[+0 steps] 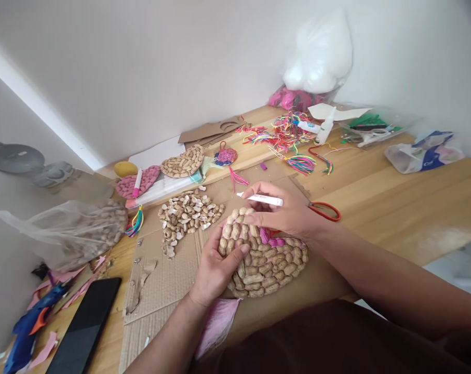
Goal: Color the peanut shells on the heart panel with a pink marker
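A heart-shaped piece covered in peanut shells (pixel 264 265) lies on brown cardboard (pixel 169 283) in front of me; a few shells near its top are painted pink. My left hand (pixel 215 265) grips its left edge, thumb pressed on the shells. My right hand (pixel 284 210) rests over its upper part and holds a white marker (pixel 260 199) pointing left. A pink tassel (pixel 217 324) hangs below the piece.
Loose peanut shells (pixel 188 213) are piled just behind. A plastic bag of peanuts (pixel 75 231), a blue glue gun (pixel 28 324) and a black phone (pixel 85 327) lie left. Red-handled scissors (pixel 324 210), finished shell hearts (pixel 183 162), colourful threads (pixel 285 135) and a glue bottle (pixel 324 130) sit farther back.
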Tool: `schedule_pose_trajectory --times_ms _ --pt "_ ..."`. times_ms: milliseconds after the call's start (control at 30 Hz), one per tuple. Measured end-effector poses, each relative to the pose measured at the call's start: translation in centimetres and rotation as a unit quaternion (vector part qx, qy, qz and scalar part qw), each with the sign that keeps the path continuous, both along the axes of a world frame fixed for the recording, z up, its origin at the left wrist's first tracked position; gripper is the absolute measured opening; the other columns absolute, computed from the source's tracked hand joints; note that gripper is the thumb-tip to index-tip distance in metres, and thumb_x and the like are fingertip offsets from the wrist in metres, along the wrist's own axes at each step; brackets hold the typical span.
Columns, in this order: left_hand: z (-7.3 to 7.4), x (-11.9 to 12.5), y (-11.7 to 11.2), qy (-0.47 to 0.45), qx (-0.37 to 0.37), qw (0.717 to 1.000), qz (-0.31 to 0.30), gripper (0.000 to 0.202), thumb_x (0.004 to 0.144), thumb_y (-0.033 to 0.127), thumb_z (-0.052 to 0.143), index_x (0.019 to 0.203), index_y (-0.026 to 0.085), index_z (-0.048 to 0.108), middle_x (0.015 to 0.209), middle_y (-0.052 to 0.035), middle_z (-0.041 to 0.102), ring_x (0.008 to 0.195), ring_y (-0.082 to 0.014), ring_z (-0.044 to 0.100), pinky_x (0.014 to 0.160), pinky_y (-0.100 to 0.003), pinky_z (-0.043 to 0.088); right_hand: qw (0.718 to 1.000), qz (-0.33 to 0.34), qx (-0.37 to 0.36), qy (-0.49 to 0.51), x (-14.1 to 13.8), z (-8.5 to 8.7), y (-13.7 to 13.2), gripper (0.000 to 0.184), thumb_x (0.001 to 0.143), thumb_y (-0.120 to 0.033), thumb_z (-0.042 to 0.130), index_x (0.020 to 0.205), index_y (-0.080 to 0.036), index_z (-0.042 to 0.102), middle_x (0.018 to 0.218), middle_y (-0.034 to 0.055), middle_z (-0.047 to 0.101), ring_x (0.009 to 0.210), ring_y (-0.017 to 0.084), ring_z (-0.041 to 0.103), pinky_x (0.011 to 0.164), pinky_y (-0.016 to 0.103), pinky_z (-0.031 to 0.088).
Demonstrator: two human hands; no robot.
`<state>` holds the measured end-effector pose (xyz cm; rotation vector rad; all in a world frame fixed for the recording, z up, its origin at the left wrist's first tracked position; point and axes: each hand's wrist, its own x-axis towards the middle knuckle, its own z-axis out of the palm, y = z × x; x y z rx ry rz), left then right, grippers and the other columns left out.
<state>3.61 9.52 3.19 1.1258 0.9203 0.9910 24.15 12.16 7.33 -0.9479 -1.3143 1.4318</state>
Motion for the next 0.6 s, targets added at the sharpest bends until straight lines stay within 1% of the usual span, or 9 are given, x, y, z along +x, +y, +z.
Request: schedule_pose_trajectory --times_ms 67,100,167,267,367,467,533,600 --pt "0.1 0.1 -0.1 0.007 0.007 1.0 -0.007 0.06 0.078 0.03 0.085 0.134 0.025 0.064 0.13 -0.0092 0.072 0.12 -0.0302 0.068 0.105 -0.043 0.052 1.0 0.008 -0.001 -0.018 -0.1 -0.1 -0.1 0.042 0.074 -0.033 0.084 0.106 -0.023 0.058 0.077 -0.0056 0.06 0.057 0.01 0.052 0.051 0.023 0.044" --pt "0.1 0.1 -0.1 0.006 0.005 1.0 -0.011 0.06 0.078 0.03 0.084 0.134 0.025 0.064 0.13 -0.0091 0.072 0.121 -0.0302 0.067 0.106 -0.043 0.052 1.0 0.0 0.005 -0.024 -0.1 -0.1 -0.1 0.039 0.074 -0.031 0.083 0.103 -0.022 0.059 0.076 -0.0059 0.059 0.057 0.01 0.052 0.051 0.023 0.043" --pt "-0.1 0.0 0.0 -0.012 -0.01 1.0 -0.025 0.061 0.079 0.03 0.084 0.136 0.025 0.062 0.133 -0.0097 0.071 0.123 -0.0309 0.067 0.107 -0.043 0.052 0.999 -0.026 0.015 -0.02 -0.2 -0.1 0.0 0.034 0.074 -0.029 0.081 0.1 -0.022 0.059 0.074 -0.0062 0.058 0.059 0.01 0.052 0.054 0.023 0.043" --pt "-0.5 -0.2 0.3 -0.059 -0.052 0.996 -0.035 0.06 0.079 0.031 0.083 0.135 0.025 0.063 0.132 -0.0118 0.071 0.122 -0.0329 0.067 0.103 -0.045 0.055 0.996 -0.081 0.022 0.004 -0.1 -0.1 0.4 0.033 0.073 -0.029 0.082 0.096 -0.022 0.059 0.072 -0.0073 0.056 0.06 0.01 0.051 0.056 0.025 0.043" --pt "-0.8 -0.1 0.5 -0.086 -0.09 0.992 -0.028 0.052 0.078 0.032 0.084 0.127 0.022 0.067 0.125 -0.0136 0.074 0.116 -0.0339 0.07 0.098 -0.046 0.058 0.991 -0.129 0.016 0.04 0.1 -0.1 0.8 0.034 0.073 -0.03 0.082 0.096 -0.023 0.057 0.073 -0.0079 0.056 0.058 0.01 0.051 0.055 0.025 0.043" --pt "-0.6 0.1 0.6 -0.088 -0.104 0.99 -0.023 0.05 0.075 0.032 0.086 0.121 0.019 0.07 0.117 -0.0151 0.077 0.111 -0.0345 0.073 0.095 -0.047 0.059 0.984 -0.166 -0.002 0.072 0.3 -0.1 1.0 0.037 0.072 -0.032 0.083 0.095 -0.024 0.056 0.075 -0.0072 0.058 0.058 0.01 0.052 0.052 0.024 0.042" --pt "-0.4 0.1 0.7 -0.075 -0.103 0.992 -0.009 0.052 0.073 0.032 0.087 0.12 0.018 0.069 0.115 -0.0156 0.077 0.109 -0.0345 0.073 0.095 -0.047 0.059 0.981 -0.178 -0.009 0.08 0.4 -0.2 1.2 0.039 0.069 -0.031 0.085 0.095 -0.023 0.058 0.077 -0.0062 0.06 0.061 0.011 0.054 0.052 0.024 0.042" --pt "-0.3 0.0 0.9 -0.063 -0.096 0.993 0.008 0.053 0.075 0.032 0.087 0.122 0.017 0.068 0.118 -0.015 0.077 0.108 -0.0335 0.074 0.095 -0.047 0.059 0.98 -0.179 -0.017 0.083 0.5 -0.2 1.3 0.041 0.066 -0.032 0.087 0.095 -0.022 0.059 0.079 -0.0053 0.062 0.064 0.011 0.055 0.055 0.024 0.042"
